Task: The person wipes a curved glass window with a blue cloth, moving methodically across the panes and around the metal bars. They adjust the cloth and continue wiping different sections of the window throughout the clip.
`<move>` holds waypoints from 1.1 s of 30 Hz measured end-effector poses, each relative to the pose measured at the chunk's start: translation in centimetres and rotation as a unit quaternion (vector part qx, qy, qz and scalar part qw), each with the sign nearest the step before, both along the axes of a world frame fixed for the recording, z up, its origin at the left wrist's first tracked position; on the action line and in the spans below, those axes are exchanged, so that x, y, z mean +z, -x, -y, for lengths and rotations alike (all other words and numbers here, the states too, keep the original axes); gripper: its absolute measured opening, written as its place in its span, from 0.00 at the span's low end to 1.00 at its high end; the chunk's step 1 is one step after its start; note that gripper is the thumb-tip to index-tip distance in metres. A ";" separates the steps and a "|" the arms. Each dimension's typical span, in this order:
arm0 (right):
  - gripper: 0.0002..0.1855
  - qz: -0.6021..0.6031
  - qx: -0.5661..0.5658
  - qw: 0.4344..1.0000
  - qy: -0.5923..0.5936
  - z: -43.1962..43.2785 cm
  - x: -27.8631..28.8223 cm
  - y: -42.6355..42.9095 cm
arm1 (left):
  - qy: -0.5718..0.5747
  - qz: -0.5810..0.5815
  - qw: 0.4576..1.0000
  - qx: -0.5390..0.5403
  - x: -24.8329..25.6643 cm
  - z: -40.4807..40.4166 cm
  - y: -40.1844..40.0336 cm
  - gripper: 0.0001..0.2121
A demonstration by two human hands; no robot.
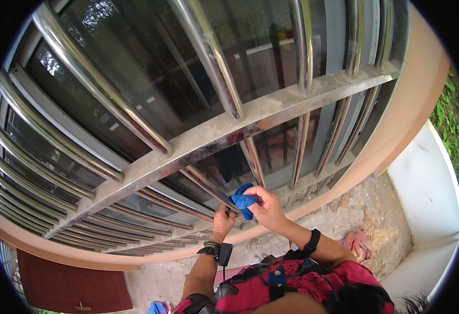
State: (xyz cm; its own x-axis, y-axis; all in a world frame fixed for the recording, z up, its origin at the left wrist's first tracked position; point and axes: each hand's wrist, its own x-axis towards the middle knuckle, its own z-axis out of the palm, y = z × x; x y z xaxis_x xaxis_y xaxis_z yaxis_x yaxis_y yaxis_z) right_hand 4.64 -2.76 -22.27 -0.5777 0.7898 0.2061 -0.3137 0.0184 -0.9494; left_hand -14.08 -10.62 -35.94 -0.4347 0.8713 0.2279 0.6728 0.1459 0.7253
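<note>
My right hand pinches a bunched blue cloth against an upright stainless-steel bar of a window grille. Just left of the cloth, my left hand grips the same bar near its lower end. Part of the left fingers is hidden by the bar. Above both hands runs the wide metal crossbar of the grille, dusty and stained along its top. Behind the bars, dark window glass mirrors trees and shapes.
More steel bars stand on both sides. The peach-coloured wall curves below and right of the window. On the concrete floor lies a pink cloth. A white low wall rises at right; a dark red door is lower left.
</note>
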 end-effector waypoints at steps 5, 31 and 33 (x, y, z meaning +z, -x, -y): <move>0.16 -0.162 0.063 0.985 -0.019 -1.1 9.6 -4.5 | -0.085 -0.113 0.988 -0.056 4.1 0.5 -2.2 0.17; 0.14 -0.150 -0.190 0.957 -0.158 -5.3 12.8 -11.1 | -0.280 0.089 0.914 -0.278 31.0 -1.6 -8.9 0.23; 0.16 -0.055 -0.259 0.922 -0.282 -5.5 12.8 -12.2 | -0.252 0.272 0.880 -0.296 31.7 -2.5 -9.8 0.22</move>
State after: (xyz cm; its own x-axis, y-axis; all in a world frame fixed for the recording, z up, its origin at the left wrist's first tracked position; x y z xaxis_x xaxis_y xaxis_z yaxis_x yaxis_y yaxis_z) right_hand 16.82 2.78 -9.50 -0.1038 0.7036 0.7029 -0.2189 0.6733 -0.7063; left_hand -4.30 -8.11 -4.21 -0.1025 0.8294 0.5492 0.0552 -0.5465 0.8356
